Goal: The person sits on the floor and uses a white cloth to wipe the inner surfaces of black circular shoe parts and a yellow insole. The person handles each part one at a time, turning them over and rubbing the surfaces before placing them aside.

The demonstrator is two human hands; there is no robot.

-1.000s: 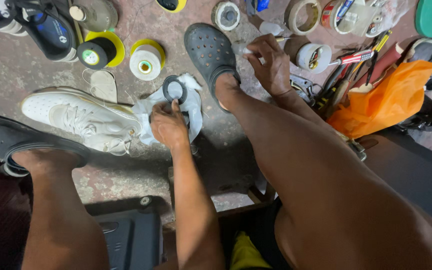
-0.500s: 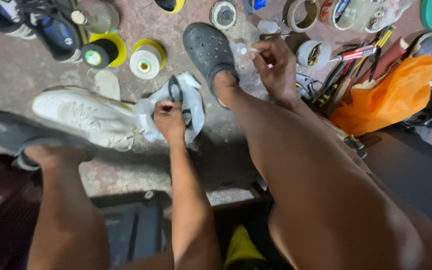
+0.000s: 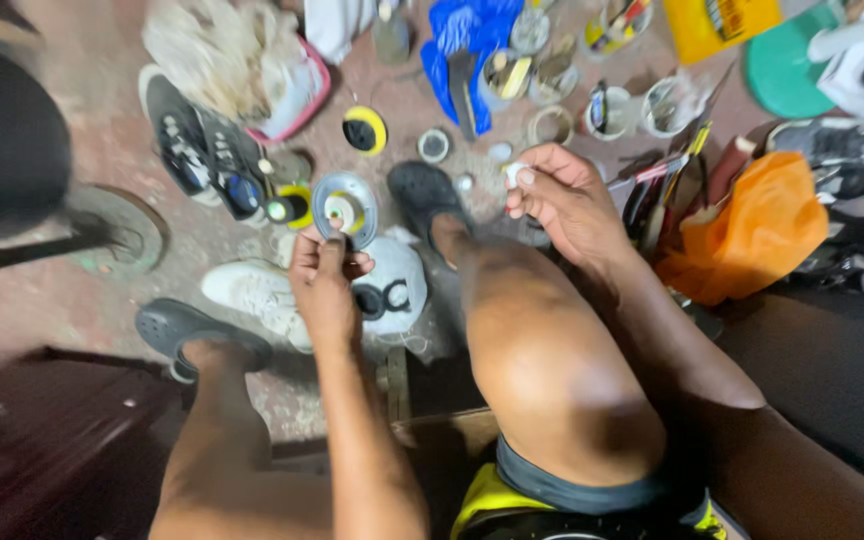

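My left hand (image 3: 324,283) holds a round grey can lid (image 3: 344,207) up by its edge, above a white sneaker (image 3: 252,293) and a white cloth (image 3: 397,290) with dark rings on it. My right hand (image 3: 564,200) is raised over my right knee and pinches a small white thing (image 3: 517,172) between thumb and fingertips. My feet wear dark clogs, one (image 3: 184,330) at the left and one (image 3: 420,195) ahead of the knee.
The floor holds several tins and glue pots (image 3: 364,129), tape rolls (image 3: 552,125), a pair of dark sneakers (image 3: 202,150), a blue cloth (image 3: 464,50), an orange bag (image 3: 757,230) with tools beside it, and a round metal stand base (image 3: 112,225) at the left.
The view has shifted upward to show more floor. My left hand rose from the cloth on the sneaker and now holds a grey lid up. My right hand stays raised with its small piece.
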